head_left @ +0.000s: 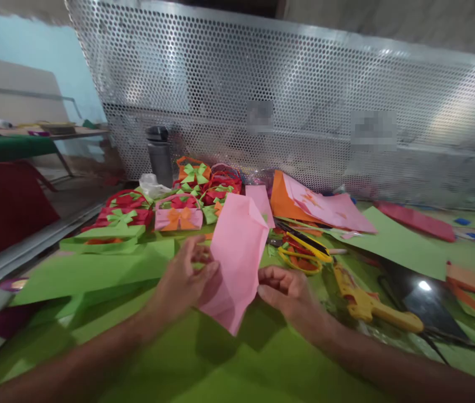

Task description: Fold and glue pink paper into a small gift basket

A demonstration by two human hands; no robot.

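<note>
A folded piece of pink felt [239,246] is held up over the green work surface, its top corner standing partly open like a flap. My left hand [189,274] is closed on its left edge, thumb in front. At the right edge, my right hand [283,291] pinches the felt between thumb and curled fingers. Just beyond lie small felt baskets with bows, among them a pink basket with an orange bow [178,215] and an orange basket with a green bow [194,172].
Right of my hands lie yellow-handled scissors [304,252], a yellow glue gun [371,308] and a dark shiny slab [417,296]. Green felt sheets [103,268] are at the left. A grey bottle [160,157] stands before a perforated metal panel [296,78].
</note>
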